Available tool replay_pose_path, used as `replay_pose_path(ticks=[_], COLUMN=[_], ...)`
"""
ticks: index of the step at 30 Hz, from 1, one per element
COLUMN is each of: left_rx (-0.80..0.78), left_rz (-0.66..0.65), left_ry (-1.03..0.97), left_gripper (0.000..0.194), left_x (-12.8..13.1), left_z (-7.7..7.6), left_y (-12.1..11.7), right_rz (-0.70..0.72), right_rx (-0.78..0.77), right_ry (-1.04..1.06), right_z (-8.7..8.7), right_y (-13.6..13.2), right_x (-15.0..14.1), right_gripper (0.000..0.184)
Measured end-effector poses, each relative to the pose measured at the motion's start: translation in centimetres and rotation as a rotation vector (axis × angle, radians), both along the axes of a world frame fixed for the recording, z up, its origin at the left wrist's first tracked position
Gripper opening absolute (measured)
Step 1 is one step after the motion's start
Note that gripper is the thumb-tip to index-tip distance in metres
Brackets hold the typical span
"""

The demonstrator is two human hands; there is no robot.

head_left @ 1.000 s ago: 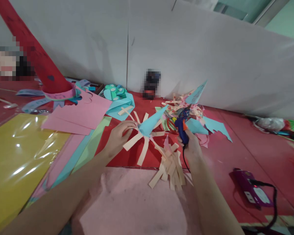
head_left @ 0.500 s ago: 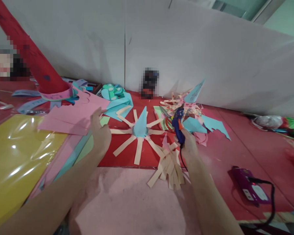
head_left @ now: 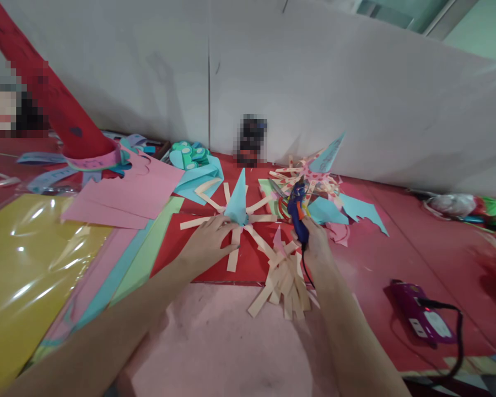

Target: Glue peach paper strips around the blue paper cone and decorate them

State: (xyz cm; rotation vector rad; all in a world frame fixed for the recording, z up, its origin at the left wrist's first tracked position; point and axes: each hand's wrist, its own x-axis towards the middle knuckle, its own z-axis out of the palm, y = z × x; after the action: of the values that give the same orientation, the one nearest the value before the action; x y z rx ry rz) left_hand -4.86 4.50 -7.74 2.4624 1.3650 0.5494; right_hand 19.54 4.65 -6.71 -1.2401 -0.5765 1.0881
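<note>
A light blue paper cone [head_left: 236,203] stands on a red sheet [head_left: 206,264], with cream paper strips [head_left: 233,252] spreading out from its base like rays. My left hand [head_left: 206,240] is at the near left side of the cone, thumb and fingers closing on its base; the exact pinch is partly hidden. Held in my right hand [head_left: 316,242] is a blue glue gun [head_left: 299,220] with an orange trigger, its nozzle pointing away from me. Below it lies a pile of loose cream strips [head_left: 287,281] with a small pink paper cone [head_left: 278,240] beside them.
Behind the glue gun stands another strip-rayed blue cone [head_left: 328,157]. Pink sheets [head_left: 124,198] and a glossy yellow pack [head_left: 37,264] lie left, near a tall red cone [head_left: 45,82]. A purple power box [head_left: 424,314] with a black cord sits right. A white wall [head_left: 149,66] bounds the back.
My left hand has moved right from the coloured sheets to the blue cone's base and closed there. The cone has shifted slightly up. My right hand with the glue gun has barely moved.
</note>
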Motion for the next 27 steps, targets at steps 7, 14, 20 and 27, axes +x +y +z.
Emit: replay_pose_path(ticks=[7, 14, 20, 27], left_rx=[-0.053, -0.097, -0.097, -0.057], left_rz=[0.022, 0.023, 0.0, 0.066], left_ry=[-0.002, -0.051, -0.093, -0.075], left_gripper=[0.028, 0.018, 0.014, 0.012], left_x=[-0.09, -0.11, -0.42, 0.33], left_z=[-0.14, 0.0, -0.29, -0.18], left_y=[0.17, 0.18, 0.63, 0.24], right_rz=[0.006, 0.025, 0.034, 0.032], right_rx=[-0.007, -0.02, -0.012, -0.029], right_ry=[-0.017, -0.007, -0.015, -0.019], right_z=[0.42, 0.02, -0.01, 0.57], right_y=[-0.12, 0.12, 0.09, -0.33], right_x=[-0.36, -0.24, -0.28, -0.64], right_gripper=[0.031, 0.032, 0.033, 0.032])
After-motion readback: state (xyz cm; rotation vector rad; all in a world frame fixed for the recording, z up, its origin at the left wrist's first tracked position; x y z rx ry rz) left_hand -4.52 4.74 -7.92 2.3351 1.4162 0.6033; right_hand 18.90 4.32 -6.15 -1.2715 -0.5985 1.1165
